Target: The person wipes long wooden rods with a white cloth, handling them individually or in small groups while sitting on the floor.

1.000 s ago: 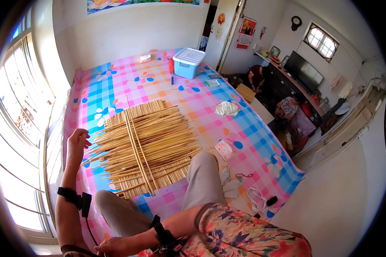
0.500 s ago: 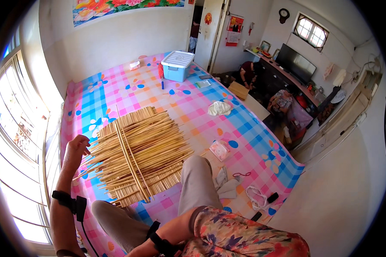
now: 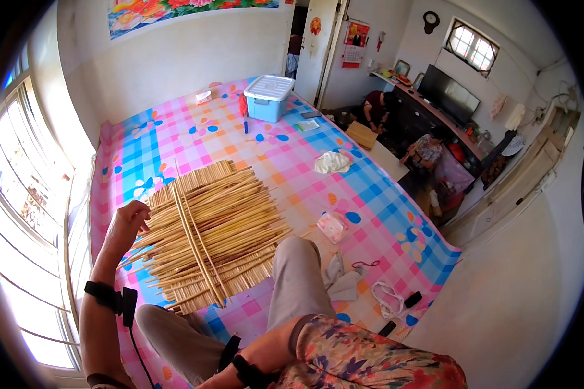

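Observation:
Over the left ends of a pile of thin yellow stalks point(image 3: 220, 223) is my left hand point(image 3: 131, 219), its fingers curled inward. Whether a stalk is held in them is too small to tell. The stalks lie mostly crosswise on a mat of stalks point(image 3: 217, 170), whose far and near edges show beneath. A few longer stalks point(image 3: 194, 243) run across the top of the pile, from far to near. Across my lap my right forearm point(image 3: 276, 347) reaches down to the lower edge; the right hand is out of view.
Under everything spreads a pink and blue checked cover point(image 3: 298, 188). Right of my knee are a pink packet point(image 3: 333, 227), grey cloth point(image 3: 344, 279) and white cord point(image 3: 388, 298). Farther off stand a white cloth point(image 3: 333, 163) and a lidded blue box point(image 3: 269, 98). Two people sit beyond the right edge.
My left hand has moved to the right, closer over the stalk ends. The pile lies as before, and my right forearm has hardly moved.

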Motion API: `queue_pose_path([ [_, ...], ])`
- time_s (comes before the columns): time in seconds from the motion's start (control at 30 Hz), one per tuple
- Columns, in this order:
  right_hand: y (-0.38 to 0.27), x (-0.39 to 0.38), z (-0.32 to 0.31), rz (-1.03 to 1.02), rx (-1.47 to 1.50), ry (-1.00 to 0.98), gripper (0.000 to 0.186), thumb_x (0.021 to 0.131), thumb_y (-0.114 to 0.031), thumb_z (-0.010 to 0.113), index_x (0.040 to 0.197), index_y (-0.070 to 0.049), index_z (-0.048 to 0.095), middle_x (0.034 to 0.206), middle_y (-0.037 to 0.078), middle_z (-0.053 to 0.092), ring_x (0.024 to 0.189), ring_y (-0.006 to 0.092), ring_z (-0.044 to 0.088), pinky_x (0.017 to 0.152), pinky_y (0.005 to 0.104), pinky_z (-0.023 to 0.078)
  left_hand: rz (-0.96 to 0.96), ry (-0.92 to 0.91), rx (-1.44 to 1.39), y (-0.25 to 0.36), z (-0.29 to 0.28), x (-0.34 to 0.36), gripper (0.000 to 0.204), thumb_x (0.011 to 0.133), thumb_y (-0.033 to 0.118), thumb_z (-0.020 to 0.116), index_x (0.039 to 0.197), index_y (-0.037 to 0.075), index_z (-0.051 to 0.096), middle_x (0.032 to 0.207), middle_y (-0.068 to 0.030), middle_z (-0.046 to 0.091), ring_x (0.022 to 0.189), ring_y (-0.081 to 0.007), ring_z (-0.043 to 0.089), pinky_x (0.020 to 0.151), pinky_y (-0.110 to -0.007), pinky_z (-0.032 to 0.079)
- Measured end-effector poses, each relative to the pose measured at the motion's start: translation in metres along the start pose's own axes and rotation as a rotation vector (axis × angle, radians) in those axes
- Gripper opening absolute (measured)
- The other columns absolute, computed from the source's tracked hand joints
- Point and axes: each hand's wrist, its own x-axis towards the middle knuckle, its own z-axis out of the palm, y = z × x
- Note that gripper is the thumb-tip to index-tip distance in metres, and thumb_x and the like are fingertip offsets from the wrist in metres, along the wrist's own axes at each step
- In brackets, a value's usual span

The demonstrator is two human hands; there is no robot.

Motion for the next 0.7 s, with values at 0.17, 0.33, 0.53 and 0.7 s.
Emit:
queue_pose_path([
  [0.17, 0.007, 0.008, 0.001, -0.117, -0.152, 0.032, 0.026, 0.088, -0.021, 0.050, 0.078, 0.001, 0.059, 0.074, 0.007, 0.059, 0.069, 0.0165, 0.058, 0.060, 0.0302, 0.047, 0.020, 0.011, 0.064, 0.002, -0.009, 0.000, 0.016, 0.086, 0.010, 0.050, 0.091, -0.004, 0.056, 0.073, -0.0081, 0.059, 0.060, -0.0134, 0.058, 0.056, -0.026, 0.046],
  [0.33, 0.018, 0.021, 0.002, -0.296, -0.305, 0.084, 0.024, 0.088, -0.020, 0.052, 0.077, 0.001, 0.059, 0.074, 0.007, 0.059, 0.068, 0.0161, 0.058, 0.059, 0.0301, 0.047, 0.050, 0.015, 0.084, 0.013, -0.014, 0.005, 0.016, 0.087, 0.010, 0.048, 0.091, -0.004, 0.055, 0.074, -0.0079, 0.059, 0.060, -0.0132, 0.057, 0.056, -0.026, 0.046],
  [0.53, 0.020, 0.020, 0.008, -0.100, -0.110, 0.249, 0.019, 0.083, -0.017, 0.058, 0.080, 0.001, 0.062, 0.071, 0.007, 0.060, 0.063, 0.0147, 0.056, 0.055, 0.0291, 0.045, 0.129, 0.026, 0.143, 0.028, -0.025, 0.012, 0.016, 0.087, 0.010, 0.048, 0.090, -0.004, 0.055, 0.074, -0.0089, 0.057, 0.061, -0.0150, 0.058, 0.057, -0.027, 0.047],
  [0.7, -0.004, 0.024, 0.012, -0.067, -0.209, 0.295, 0.021, 0.088, -0.019, 0.052, 0.085, -0.001, 0.062, 0.067, 0.006, 0.058, 0.059, 0.0135, 0.056, 0.054, 0.0267, 0.045, 0.174, 0.028, 0.184, 0.039, -0.028, 0.026, 0.016, 0.087, 0.010, 0.048, 0.090, -0.004, 0.055, 0.073, -0.0102, 0.057, 0.061, -0.0159, 0.059, 0.057, -0.028, 0.047],
])
